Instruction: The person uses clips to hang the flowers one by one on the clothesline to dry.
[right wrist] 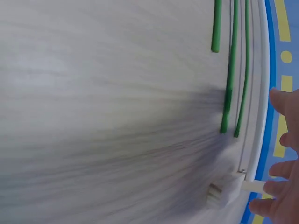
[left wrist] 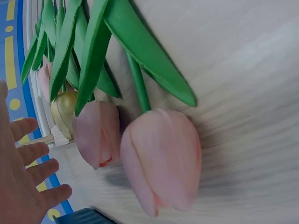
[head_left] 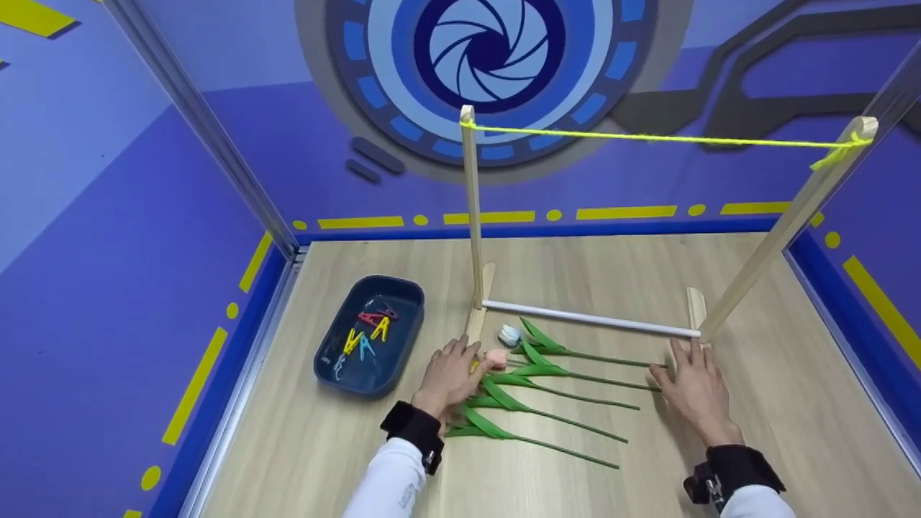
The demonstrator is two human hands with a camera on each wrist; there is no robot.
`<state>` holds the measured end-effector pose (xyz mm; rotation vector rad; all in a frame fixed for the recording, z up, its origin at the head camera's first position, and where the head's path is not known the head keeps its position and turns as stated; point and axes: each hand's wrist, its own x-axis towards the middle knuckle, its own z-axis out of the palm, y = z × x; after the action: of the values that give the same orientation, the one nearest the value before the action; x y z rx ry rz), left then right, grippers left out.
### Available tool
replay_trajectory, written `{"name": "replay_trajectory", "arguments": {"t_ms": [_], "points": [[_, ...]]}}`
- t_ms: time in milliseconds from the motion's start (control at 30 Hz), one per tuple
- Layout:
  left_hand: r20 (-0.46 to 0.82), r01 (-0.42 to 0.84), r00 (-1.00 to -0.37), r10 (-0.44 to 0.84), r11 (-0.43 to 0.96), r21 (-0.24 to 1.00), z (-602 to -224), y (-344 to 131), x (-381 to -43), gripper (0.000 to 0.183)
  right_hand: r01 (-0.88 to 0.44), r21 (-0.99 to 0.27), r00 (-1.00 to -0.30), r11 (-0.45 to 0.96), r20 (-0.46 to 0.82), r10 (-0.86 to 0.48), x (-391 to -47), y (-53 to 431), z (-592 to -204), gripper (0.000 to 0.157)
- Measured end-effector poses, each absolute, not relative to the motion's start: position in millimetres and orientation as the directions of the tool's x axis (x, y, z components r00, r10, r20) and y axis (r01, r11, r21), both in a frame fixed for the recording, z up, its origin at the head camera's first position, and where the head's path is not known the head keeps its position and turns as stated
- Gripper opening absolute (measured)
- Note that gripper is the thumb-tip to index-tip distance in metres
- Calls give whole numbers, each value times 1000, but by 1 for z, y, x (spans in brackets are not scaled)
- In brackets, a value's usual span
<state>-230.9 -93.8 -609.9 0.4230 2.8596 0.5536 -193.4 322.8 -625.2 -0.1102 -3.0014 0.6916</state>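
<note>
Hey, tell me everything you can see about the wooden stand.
The stand has two pale, wood-like posts, upright on the table beyond the tulips. A bright yellow string stretches between their tops, nothing hung on it, with loose ends at the right post. A thin white rod joins the posts low down, and each has a flat base. The left hand is close to the left one, the right hand to the right one; whether they touch is unclear.

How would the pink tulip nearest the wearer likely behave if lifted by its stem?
The pink tulip looks artificial and slender-stemmed, so it is probably light. Its stem lies nearly straight, suggesting it is fairly stiff. The bloom is far thicker than the stem, so that end may dip.
</note>
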Motion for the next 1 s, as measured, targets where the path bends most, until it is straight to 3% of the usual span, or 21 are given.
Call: {"name": "replay_trajectory", "arguments": {"t_ms": [300,600,867,1000], "points": [[-203,192,-933,298,888,418,-614,-86,-244,69,146,-490,-989,860,-96,113,-191,332,-635,68],[-255,183,-923,289,911,370,-621,-83,-248,69,168,-432,-983,886,-3,185,-185,332,-644,49],[-273,193,-919,284,929,316,-618,-78,-248,67,176,-378,-983,909,-17,183,-184,334,-648,56],[-266,186,-924,274,932,312,-621,-76,-247,66,132,-359,-985,924,55,163,-184,335,-649,51]]}}
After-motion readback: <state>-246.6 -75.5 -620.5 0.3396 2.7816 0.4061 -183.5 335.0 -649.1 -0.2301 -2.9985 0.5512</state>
